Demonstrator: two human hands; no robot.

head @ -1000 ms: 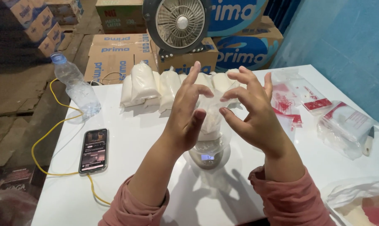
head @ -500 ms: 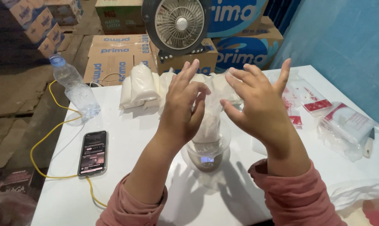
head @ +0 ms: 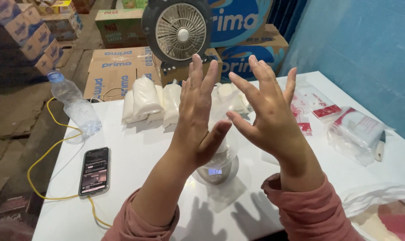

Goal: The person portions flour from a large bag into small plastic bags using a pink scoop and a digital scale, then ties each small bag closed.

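Both hands raised and spread above the small scale, with a clear bag between the palms

Your left hand [head: 198, 120] and right hand [head: 267, 118] are up over the desk [head: 135, 156], fingers fanned wide and palms turned toward each other, apart except perhaps at the thumbs. Between and behind them hangs a thin clear plastic bag [head: 220, 111]; whether your fingers actually pinch its mouth I cannot tell, since the film is nearly invisible against the filled white bags [head: 144, 100] at the desk's far edge. Keep the bag's bottom centred over the round scale [head: 216, 172], directly below your wrists with its display lit. Hold the mouth evenly on both sides so it doesn't sag. The phone [head: 94, 171] and water bottle [head: 75, 105] lie well apart, on your left.
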